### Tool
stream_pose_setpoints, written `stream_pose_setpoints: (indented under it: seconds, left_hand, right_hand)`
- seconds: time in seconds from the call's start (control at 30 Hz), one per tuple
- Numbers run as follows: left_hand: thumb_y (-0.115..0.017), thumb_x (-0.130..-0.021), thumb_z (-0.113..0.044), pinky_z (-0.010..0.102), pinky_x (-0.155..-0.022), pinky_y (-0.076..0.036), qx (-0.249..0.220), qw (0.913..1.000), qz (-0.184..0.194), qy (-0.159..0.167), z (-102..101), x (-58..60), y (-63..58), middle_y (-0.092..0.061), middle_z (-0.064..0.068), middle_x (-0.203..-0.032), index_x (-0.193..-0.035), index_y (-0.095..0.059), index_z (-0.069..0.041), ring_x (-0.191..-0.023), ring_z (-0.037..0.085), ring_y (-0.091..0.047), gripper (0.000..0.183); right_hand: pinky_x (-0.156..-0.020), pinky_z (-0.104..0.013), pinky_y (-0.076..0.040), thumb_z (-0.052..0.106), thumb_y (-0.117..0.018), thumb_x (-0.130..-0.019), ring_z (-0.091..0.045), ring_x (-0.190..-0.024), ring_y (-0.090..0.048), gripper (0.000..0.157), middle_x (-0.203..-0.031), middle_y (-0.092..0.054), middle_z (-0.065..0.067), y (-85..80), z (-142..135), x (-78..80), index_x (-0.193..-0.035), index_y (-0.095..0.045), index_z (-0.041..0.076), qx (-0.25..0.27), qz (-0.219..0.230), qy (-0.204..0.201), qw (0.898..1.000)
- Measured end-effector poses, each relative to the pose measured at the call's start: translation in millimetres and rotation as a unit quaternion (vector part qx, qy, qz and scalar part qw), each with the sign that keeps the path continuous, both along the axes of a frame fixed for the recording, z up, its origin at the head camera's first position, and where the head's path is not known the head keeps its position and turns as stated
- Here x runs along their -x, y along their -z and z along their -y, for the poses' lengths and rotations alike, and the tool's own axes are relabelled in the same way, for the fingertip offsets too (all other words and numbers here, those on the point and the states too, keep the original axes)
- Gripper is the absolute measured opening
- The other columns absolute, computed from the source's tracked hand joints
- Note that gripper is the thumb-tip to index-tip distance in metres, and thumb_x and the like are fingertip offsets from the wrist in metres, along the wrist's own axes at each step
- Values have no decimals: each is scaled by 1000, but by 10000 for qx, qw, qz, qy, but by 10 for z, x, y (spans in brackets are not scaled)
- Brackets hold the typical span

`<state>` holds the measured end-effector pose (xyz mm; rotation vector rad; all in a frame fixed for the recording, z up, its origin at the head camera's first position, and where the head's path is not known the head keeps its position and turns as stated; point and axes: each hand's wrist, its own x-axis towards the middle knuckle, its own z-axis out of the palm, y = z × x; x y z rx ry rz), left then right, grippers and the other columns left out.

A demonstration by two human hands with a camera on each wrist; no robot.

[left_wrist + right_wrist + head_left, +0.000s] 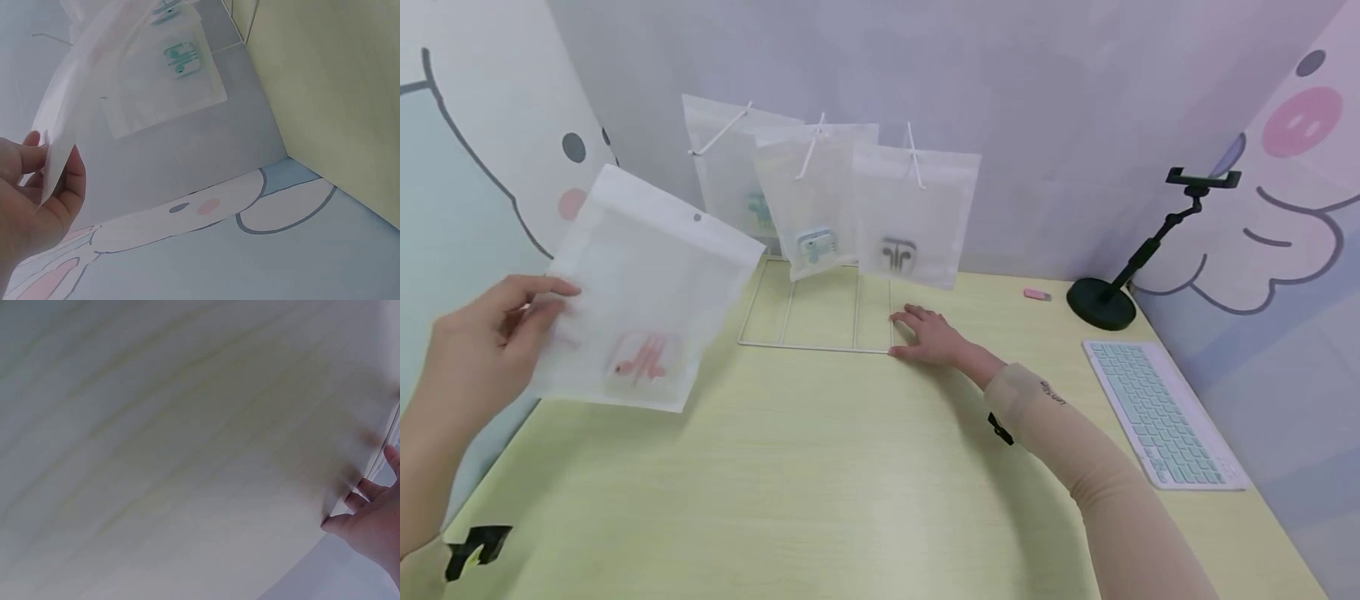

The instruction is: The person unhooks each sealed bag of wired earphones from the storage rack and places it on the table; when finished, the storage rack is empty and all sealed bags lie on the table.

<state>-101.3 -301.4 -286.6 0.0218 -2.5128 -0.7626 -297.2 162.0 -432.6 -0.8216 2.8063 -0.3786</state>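
My left hand (482,350) pinches the left edge of a frosted white pouch (647,267) between thumb and fingers, tilted above the table. Pink earphones (643,357) show through its lower part. In the left wrist view the pouch (59,119) is seen nearly edge-on. My right hand (928,335) rests at the right end of a white wire rack (820,347), fingers spread at its base; the right wrist view shows the fingertips (334,524) touching down on the table. Three similar pouches hang on white hooks behind: left (718,142), middle (812,179) and right (917,192).
A black phone stand (1101,304) stands at the back right, with a pink USB stick (1037,294) beside it. A white keyboard with mint keys (1157,417) lies along the table's right side. Panels with cartoon drawings wall in the table (820,500) at the sides.
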Motion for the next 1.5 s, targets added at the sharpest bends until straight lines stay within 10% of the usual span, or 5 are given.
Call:
stream_pose_setpoints:
  seconds: [0.1, 0.5, 0.8, 1.03, 1.5]
  left_hand:
    - [-50, -98, -13, 16, -45, -28, -90, 9997, 130, 207, 70, -33, 70, -46, -33, -78, -111, -69, -15, -54, -1, -31, 23]
    - [-74, -82, -16, 24, -46, -26, -554, 9837, 1437, 930, 370, -188, 351, -41, -7, -56, -128, -60, -31, -53, 5, -34, 50]
    - [-77, -80, -21, 10, -54, -40, -179, 9715, 2037, 1202, 704, -117, 731, -40, -41, -111, -138, -50, -26, -74, -20, -46, 64]
    - [-80, -76, -26, 12, -61, -35, 526, 9608, 2343, 1388, 831, -53, 948, -51, 17, -121, -139, -48, -18, -76, -8, -39, 72]
    - [-80, -70, -29, 20, -61, -28, 781, 9179, 3034, 2435, 894, 18, 1198, -48, 10, -89, -149, -28, -21, -72, -1, -35, 95]
  right_hand:
    - [-108, -65, -18, 56, -59, -86, -45, -137, -25, 70, -154, -22, -17, 8, -3, 4, -144, -37, 22, 12, 6, 10, 10000]
    - [-109, -64, -16, 54, -60, -86, -45, -137, -24, 70, -154, -21, -17, -26, 4, -3, -144, -37, 22, 19, 83, 6, 10000]
    - [-108, -64, -16, 56, -59, -86, -44, -138, -23, 72, -155, -21, -17, -5, 2, -4, -145, -36, 22, -11, 86, 20, 10000]
    - [-109, -62, -16, 55, -59, -87, -44, -138, -24, 70, -154, -22, -17, -7, 5, -4, -145, -36, 22, -1, 17, 9, 10000]
    - [-110, -62, -15, 55, -59, -86, -45, -137, -24, 71, -154, -22, -18, 6, -8, 8, -144, -37, 21, 91, 17, -49, 9999]
